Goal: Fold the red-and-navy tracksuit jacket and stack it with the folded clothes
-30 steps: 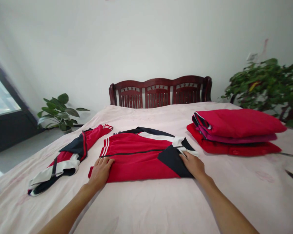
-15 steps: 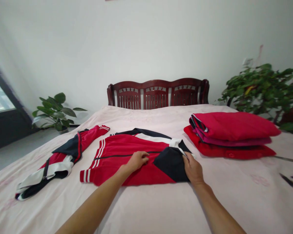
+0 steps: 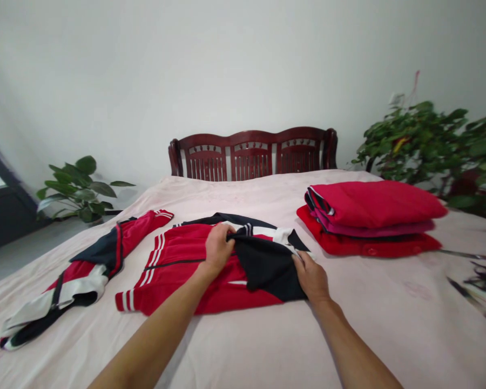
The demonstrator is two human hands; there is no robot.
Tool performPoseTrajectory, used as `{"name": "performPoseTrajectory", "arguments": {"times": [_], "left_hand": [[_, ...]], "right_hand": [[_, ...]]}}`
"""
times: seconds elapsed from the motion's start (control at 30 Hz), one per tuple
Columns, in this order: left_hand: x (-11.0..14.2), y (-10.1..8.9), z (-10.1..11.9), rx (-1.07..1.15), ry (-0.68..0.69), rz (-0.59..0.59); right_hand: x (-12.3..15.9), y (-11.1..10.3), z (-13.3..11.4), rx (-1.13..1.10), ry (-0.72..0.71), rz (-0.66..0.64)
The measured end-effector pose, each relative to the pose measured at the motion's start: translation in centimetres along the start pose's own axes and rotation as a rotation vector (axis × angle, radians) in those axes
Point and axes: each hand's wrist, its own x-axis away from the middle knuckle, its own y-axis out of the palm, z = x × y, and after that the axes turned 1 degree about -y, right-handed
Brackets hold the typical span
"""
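Observation:
A red jacket [image 3: 174, 265] with white stripes and dark navy panels lies spread on the pale pink bed [image 3: 267, 346]. My left hand [image 3: 218, 247] pinches the edge of its navy panel [image 3: 267, 265] near the middle and lifts it a little. My right hand [image 3: 311, 278] grips the same panel at its right edge, close to the white collar. One sleeve [image 3: 85, 265] of the jacket trails off to the left across the sheet.
A stack of folded red garments [image 3: 372, 216] sits on the bed to the right. Scissors [image 3: 481, 275] lie at the far right edge. A dark wooden headboard [image 3: 253, 154] stands behind, with potted plants left [image 3: 79, 186] and right [image 3: 429, 140].
My left hand moved from the jacket's striped hem to the middle and took hold of the navy panel, raising it. My right hand stayed on the panel's right edge.

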Motion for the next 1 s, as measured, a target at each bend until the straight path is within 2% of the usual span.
{"name": "performPoseTrajectory", "arguments": {"times": [0.07,0.1,0.13,0.2,0.27,0.3,0.33,0.4,0.47,0.53,0.67,0.8,0.9,1.0], "left_hand": [[-0.4,-2.6,-0.8,-0.114,0.074,0.154],[-0.3,-3.7,-1.5,-0.18,0.116,0.191],[0.0,-4.5,-2.3,-0.237,0.143,0.179],[1.2,-5.3,-4.2,-0.287,0.125,0.02],[2.6,-5.4,-6.4,-0.272,0.053,-0.168],[3.2,-5.3,-7.4,-0.259,0.016,-0.224],[3.6,-5.2,-8.2,-0.251,-0.016,-0.242],[3.8,-5.3,-9.2,-0.244,-0.072,-0.199],[3.4,-5.3,-9.2,-0.236,-0.101,-0.128],[2.6,-4.9,-8.3,-0.215,-0.075,-0.099],[1.9,-2.2,-5.3,-0.152,0.036,-0.213],[2.3,0.6,-4.0,-0.131,0.0,-0.254],[2.1,1.0,-4.5,-0.063,-0.095,-0.179],[1.1,-0.1,-5.5,0.071,-0.21,-0.01]], "right_hand": [[0.2,-0.2,-0.4,0.029,-0.041,-0.061],[0.3,-0.3,-0.7,0.045,-0.069,-0.092],[0.3,-0.4,-0.9,0.06,-0.097,-0.121],[0.4,-0.7,-1.3,0.074,-0.136,-0.182],[0.4,-1.0,-1.6,0.069,-0.153,-0.247],[0.5,-1.1,-1.7,0.072,-0.159,-0.27],[0.5,-1.1,-1.8,0.082,-0.164,-0.281],[0.6,-1.0,-1.9,0.131,-0.179,-0.269],[0.8,-0.8,-2.1,0.199,-0.216,-0.229],[0.9,-0.6,-2.2,0.259,-0.267,-0.179],[1.2,-0.3,-2.1,0.312,-0.335,-0.109],[1.5,-0.3,-1.9,0.298,-0.336,-0.109],[1.6,-0.5,-1.8,0.253,-0.293,-0.139],[1.3,-0.8,-1.3,0.092,-0.228,-0.242]]}}
